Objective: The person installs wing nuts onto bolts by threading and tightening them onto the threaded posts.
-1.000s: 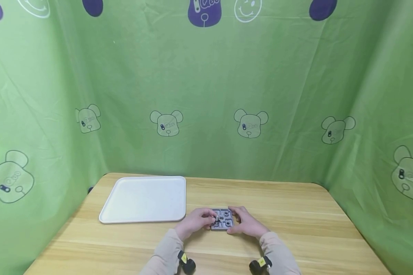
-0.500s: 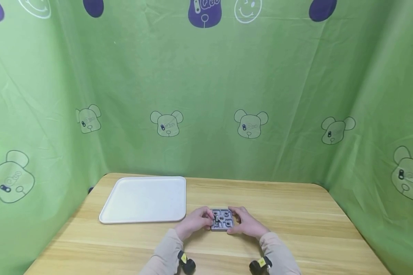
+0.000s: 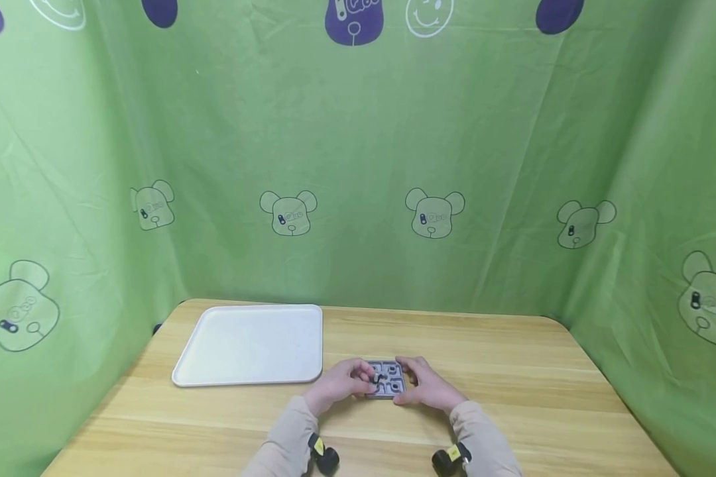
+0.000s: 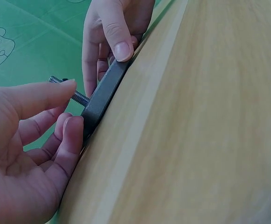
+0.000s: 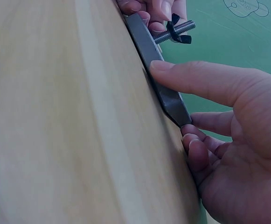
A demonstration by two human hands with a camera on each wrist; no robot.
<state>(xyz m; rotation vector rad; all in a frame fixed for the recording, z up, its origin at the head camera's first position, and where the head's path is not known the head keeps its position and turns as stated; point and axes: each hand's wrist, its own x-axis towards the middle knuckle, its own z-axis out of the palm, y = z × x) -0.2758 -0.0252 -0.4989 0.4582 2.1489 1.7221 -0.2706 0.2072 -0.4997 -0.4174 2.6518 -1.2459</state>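
Note:
A square grey metal plate (image 3: 396,381) with recesses lies on the table between both hands. From its left part rises a threaded bolt (image 5: 188,25) carrying a black wing nut (image 5: 176,31). The left hand (image 3: 336,384) has its thumb and fingers curled about the wing nut, the thumb tip at one wing in the left wrist view; its lower fingers are beside the plate's side (image 4: 98,100). My right hand (image 3: 429,387) grips the plate's right end, thumb on the near side (image 5: 149,51) and fingers around the far corner.
A white tray (image 3: 247,379) lies on the wooden table (image 3: 489,358), to the left and farther back than the plate. Green printed cloth (image 3: 358,132) hangs behind the table and at both sides. A black wrist camera (image 3: 328,462) is strapped at each sleeve.
The left thumb and fingertips shift slightly around the wing nut, moving a little away and then back in. The right hand and the plate stay in place.

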